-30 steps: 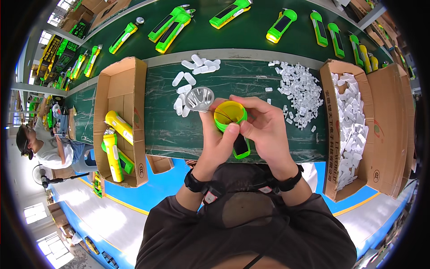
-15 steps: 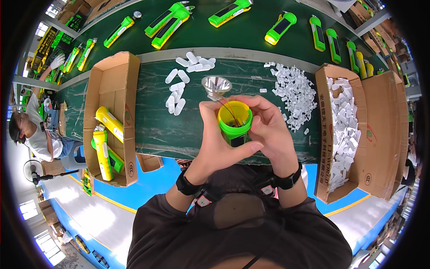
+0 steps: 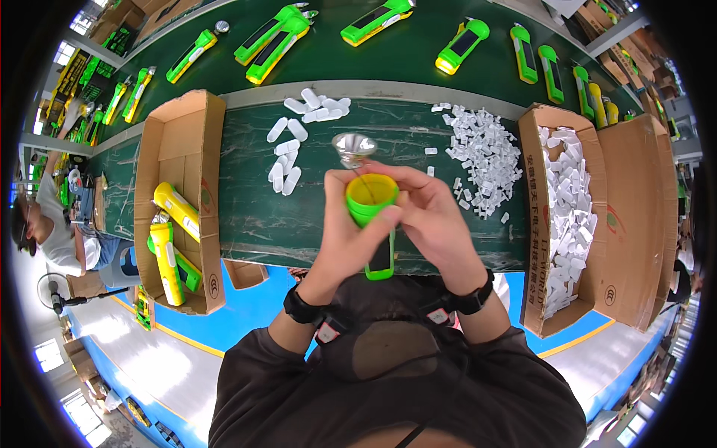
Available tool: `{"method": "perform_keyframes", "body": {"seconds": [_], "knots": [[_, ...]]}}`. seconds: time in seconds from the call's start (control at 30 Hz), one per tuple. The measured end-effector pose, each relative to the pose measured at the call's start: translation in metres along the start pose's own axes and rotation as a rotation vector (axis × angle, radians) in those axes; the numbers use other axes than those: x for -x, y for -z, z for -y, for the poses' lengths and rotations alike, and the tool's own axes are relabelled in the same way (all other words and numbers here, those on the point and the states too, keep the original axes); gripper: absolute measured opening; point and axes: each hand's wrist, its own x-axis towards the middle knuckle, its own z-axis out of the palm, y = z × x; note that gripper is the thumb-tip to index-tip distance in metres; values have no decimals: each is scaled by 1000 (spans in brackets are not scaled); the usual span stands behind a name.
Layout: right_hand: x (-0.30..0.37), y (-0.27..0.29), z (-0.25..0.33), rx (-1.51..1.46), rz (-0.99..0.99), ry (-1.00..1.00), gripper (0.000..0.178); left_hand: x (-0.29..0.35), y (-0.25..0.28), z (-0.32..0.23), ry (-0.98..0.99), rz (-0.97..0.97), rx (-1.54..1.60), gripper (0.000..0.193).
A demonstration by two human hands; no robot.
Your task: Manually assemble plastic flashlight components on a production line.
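A green flashlight body (image 3: 361, 215) stands upright between my hands, its round yellow-lined mouth facing up. My left hand (image 3: 336, 231) is closed round its left side, with the thumb across the front. On the right, my right hand (image 3: 433, 220) is closed against the body near the rim, its index finger reaching behind the mouth toward the reflector. A shiny silver reflector (image 3: 354, 148) sits above the far rim, joined by thin wire that runs down into the mouth. Below my hands shows the flashlight's handle with a dark panel (image 3: 382, 257).
White oval pieces (image 3: 286, 160) and a heap of small white parts (image 3: 485, 153) lie on the green table (image 3: 258, 231). A cardboard box (image 3: 179, 112) at left holds flashlights; another box (image 3: 627, 231) at right holds white pieces. Flashlights (image 3: 280, 46) line the far belt. A person (image 3: 56, 231) sits at far left.
The flashlight has moved slightly left and tilted, so its dark-panelled handle now shows below my hands. My right index finger has come closer to the reflector, which has tipped.
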Motion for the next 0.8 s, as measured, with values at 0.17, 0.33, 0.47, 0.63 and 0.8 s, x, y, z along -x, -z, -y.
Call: {"method": "perform_keyframes", "body": {"seconds": [0.17,0.33,0.47,0.63,0.8], "knots": [[-7,31,-3,1281,-620,233,33,4,17,16,274,-33,510,58],[-7,56,-18,1732,-612,92,38,2,17,24,350,87,558,50],[-10,62,-24,1726,-556,153,26,9,8,22,561,-68,714,39],[-12,70,-20,1598,-512,238,13,3,23,28,483,60,882,42],[-7,57,8,550,-378,64,10,-5,23,17,338,59,437,58]]}}
